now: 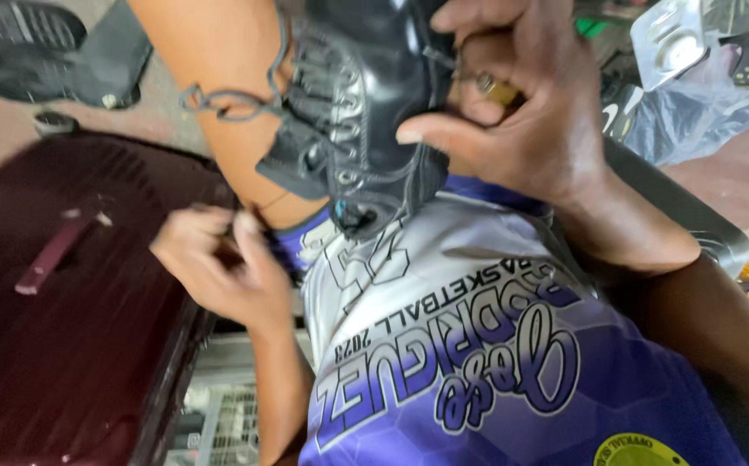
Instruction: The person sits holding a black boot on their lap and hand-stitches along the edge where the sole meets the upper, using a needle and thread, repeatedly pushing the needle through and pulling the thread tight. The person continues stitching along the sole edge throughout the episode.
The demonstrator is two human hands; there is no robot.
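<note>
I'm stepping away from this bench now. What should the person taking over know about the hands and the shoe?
Right hand: grips the black lace-up shoe at its upper, holding it against the raised knee.
Left hand: fingers pinched shut, on what looks like a thin thread; blurred.
Shoe: loose lace hangs over the leg.
Dark red box sits by the left hand.
Done and left: cannot tell; no seam visible.

Black shoe (366,95) cut off by top edge, toe not visible. Right hand (521,112) covers its side; small yellowish thing between fingers, too blurred to identify. Left hand (219,259) blurred, pinched thing unclear. Dark case (72,328) leaves frame at left.
</note>
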